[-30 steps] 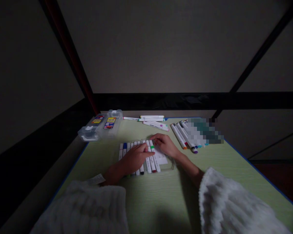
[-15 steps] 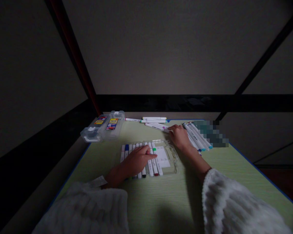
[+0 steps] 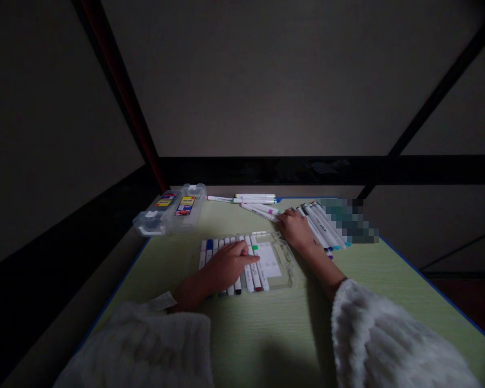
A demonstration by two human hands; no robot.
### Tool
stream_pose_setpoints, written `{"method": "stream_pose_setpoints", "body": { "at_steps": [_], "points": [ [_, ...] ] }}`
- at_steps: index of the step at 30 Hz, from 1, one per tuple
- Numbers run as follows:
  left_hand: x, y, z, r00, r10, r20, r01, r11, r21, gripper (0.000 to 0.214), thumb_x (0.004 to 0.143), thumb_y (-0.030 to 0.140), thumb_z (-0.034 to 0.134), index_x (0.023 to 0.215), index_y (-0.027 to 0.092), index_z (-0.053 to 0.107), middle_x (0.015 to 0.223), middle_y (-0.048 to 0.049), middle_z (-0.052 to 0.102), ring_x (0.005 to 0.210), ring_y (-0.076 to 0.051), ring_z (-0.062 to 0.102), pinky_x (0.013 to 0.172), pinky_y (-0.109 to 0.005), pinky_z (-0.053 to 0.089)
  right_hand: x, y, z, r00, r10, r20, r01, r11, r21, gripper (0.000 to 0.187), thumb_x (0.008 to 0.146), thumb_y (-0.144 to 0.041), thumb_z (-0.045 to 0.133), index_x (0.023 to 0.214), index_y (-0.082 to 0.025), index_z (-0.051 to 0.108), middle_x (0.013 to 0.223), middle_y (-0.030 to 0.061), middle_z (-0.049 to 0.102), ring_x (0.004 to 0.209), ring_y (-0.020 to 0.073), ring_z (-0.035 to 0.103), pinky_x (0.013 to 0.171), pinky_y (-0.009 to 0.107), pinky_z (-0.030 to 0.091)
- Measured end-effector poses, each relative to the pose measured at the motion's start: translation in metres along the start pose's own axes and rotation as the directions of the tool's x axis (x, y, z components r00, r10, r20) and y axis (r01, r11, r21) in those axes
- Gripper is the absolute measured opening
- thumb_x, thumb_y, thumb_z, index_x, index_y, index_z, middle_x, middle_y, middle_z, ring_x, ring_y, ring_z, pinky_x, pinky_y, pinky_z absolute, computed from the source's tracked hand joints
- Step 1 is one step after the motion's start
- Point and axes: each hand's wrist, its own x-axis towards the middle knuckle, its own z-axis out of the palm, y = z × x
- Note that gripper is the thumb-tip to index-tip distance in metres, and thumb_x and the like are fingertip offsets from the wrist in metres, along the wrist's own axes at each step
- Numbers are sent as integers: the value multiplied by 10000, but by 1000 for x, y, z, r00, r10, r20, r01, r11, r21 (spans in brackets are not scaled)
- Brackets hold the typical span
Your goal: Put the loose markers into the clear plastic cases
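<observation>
My left hand (image 3: 225,265) lies flat, fingers stretched out, on a row of several white markers (image 3: 250,264) set side by side in a clear plastic tray (image 3: 285,264). My right hand (image 3: 296,228) reaches past the tray's far right corner, and its fingertips touch a loose white marker with a purple band (image 3: 262,210). The right fingers are curled around the marker's near end. More markers (image 3: 321,226) lie fanned out just right of that hand.
The pale green table (image 3: 267,334) has a blue edge. A clear lidded case with coloured labels (image 3: 170,209) sits at the far left corner. Other loose markers (image 3: 254,199) lie along the far edge. A blurred patch sits at the far right.
My right hand left the tray and moved away to the far right, reaching the loose purple-banded marker. My left hand stayed on the row of markers.
</observation>
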Motion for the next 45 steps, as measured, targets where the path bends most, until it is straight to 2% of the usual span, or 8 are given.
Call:
{"method": "stream_pose_setpoints", "body": {
  "at_steps": [10,25,31,41,45],
  "points": [
    [-1,-3,4,999,22,-27,-22,1000,-7,311,922,219,341,1082,226,607,848,-29,459,784,-147,435,680,-253,362,0,0,-2,1000,1,6,-1,1000,-1,216,861,-232,447,946,-145,626,1026,130,584,983,237,522,759,321,360],
    [0,-1,1,1000,0,-3,0,999,-43,317,914,195,338,1071,218,613,840,-29,457,778,-147,429,687,-256,369,0,-2,-3,999,47,8,-48,998,34,233,877,-212,408,998,-141,594,1046,127,577,973,239,550,757,321,362],
    [0,-1,1,1000,4,-14,-5,999,-47,321,919,222,324,1036,204,623,830,-28,457,764,-145,427,689,-256,372,1,-3,-6,999,53,10,-54,996,68,233,869,-186,409,1010,-149,591,1035,115,584,910,221,578,749,303,366],
    [0,1,-2,1000,15,-13,-16,998,-54,327,916,187,317,1053,193,614,838,-34,475,776,-148,450,684,-251,382,2,-6,-12,999,-1,-46,8,989,150,247,883,-203,401,1037,-155,589,1014,97,593,937,217,562,776,285,371],
    [-1,1,-2,999,13,-46,-16,998,-67,305,902,166,333,1059,164,594,869,-46,494,804,-156,468,723,-263,403,2,-6,-12,997,-27,-77,42,977,210,258,883,-204,405,1042,-147,600,993,104,598,894,212,569,775,289,376]
  ]
}}
